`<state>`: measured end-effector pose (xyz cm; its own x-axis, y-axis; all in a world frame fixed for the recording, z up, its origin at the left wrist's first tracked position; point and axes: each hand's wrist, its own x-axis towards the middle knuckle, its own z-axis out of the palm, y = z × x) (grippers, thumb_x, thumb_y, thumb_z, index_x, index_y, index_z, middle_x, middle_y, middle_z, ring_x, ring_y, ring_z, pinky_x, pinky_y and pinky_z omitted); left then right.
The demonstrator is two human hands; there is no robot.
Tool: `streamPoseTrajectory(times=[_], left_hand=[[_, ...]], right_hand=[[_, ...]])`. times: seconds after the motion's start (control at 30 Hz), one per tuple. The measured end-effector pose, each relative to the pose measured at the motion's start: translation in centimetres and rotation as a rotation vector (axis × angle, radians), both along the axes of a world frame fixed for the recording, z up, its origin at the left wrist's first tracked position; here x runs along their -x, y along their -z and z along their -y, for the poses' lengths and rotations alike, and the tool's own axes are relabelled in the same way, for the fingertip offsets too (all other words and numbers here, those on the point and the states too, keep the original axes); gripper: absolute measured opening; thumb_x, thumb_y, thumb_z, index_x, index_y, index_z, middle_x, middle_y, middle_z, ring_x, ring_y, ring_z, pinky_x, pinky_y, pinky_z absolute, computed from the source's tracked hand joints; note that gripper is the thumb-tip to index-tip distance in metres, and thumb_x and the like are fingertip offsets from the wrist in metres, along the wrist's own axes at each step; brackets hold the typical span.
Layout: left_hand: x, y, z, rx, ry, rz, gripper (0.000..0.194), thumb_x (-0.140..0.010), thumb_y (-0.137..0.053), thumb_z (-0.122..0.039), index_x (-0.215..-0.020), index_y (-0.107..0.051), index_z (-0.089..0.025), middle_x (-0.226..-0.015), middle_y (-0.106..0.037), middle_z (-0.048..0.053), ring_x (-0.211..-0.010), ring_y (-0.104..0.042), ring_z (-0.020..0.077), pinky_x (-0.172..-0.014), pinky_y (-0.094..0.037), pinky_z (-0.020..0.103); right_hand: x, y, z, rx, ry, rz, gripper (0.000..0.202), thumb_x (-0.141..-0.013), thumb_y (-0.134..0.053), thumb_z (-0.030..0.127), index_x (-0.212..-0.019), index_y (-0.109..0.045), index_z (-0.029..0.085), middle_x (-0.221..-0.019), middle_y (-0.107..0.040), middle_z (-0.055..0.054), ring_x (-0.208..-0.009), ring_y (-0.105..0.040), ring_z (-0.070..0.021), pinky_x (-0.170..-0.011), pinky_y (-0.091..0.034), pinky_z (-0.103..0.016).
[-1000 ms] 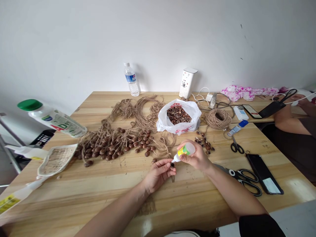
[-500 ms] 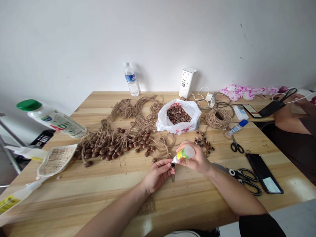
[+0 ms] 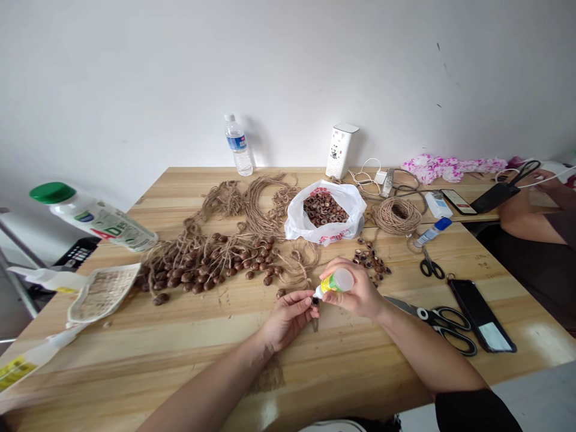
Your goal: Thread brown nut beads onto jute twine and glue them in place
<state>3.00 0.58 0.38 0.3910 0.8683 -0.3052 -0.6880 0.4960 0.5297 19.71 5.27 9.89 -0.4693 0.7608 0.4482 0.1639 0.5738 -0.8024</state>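
Note:
My left hand (image 3: 290, 317) pinches a small dark brown nutshell piece (image 3: 315, 302), its hollow side turned up. A small glue bottle (image 3: 335, 282) with a yellow-green label is gripped in my right hand (image 3: 360, 291); it is tipped so its nozzle points down at the shell, and whether any glue comes out is too small to tell. Behind my hands stands a white plastic bag (image 3: 294, 225) of brown shell pieces (image 3: 324, 208). More loose shell pieces (image 3: 372, 259) lie right of it. Brown nuts on twine cords (image 3: 202, 267) are heaped to the left.
A twine roll (image 3: 398, 216), a blue-capped bottle (image 3: 432, 233), small scissors (image 3: 431, 266), large scissors (image 3: 450, 327) and a black phone (image 3: 481, 315) lie right. A green-capped bottle (image 3: 96, 217) and a woven tray (image 3: 135, 271) are left. Another person's arm (image 3: 526, 216) rests far right.
Almost nothing differs. Both hands hold the same pose, with the glue bottle's nozzle still at the nutshell piece; the view has shifted very slightly.

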Motion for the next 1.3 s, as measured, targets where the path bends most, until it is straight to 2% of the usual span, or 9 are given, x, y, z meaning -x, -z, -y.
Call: streamPoseTrajectory(times=[0.43, 0.73, 1.3], left_hand=[[0.01, -0.14, -0.01, -0.001, 0.007, -0.006, 0.020, -0.067, -0.076, -0.016, -0.085, -0.071, -0.009, -0.068, -0.071, 0.007, -0.062, -0.064, 0.0137, -0.068, -0.049, 0.027], [0.02, -0.18, 0.02, -0.001, 0.010, -0.007, 0.019, -0.069, -0.075, -0.016, -0.086, -0.071, -0.008, -0.069, -0.070, 0.007, -0.062, -0.064, 0.0136, -0.068, -0.049, 0.027], [0.08, -0.09, 0.06, -0.008, 0.000, -0.003, 0.019, -0.068, -0.075, -0.013, -0.086, -0.072, -0.010, -0.072, -0.072, 0.008, -0.064, -0.065, 0.0149, -0.070, -0.049, 0.030]], right_hand=[[-0.09, -0.02, 0.00, -0.007, -0.002, 0.012, 0.028, -0.073, -0.073, 0.040, -0.084, -0.065, 0.016, -0.079, -0.062, -0.006, -0.073, -0.059, -0.0185, -0.067, -0.046, -0.030], [-0.05, -0.03, 0.01, 0.001, 0.004, 0.022, 0.032, -0.073, -0.071, 0.046, -0.083, -0.065, 0.017, -0.080, -0.063, -0.007, -0.073, -0.060, -0.0189, -0.067, -0.047, -0.031], [-0.27, 0.00, -0.19, -0.002, 0.008, 0.036, 0.028, -0.073, -0.073, 0.040, -0.084, -0.065, 0.016, -0.078, -0.062, -0.005, -0.072, -0.059, -0.0183, -0.066, -0.047, -0.030]])
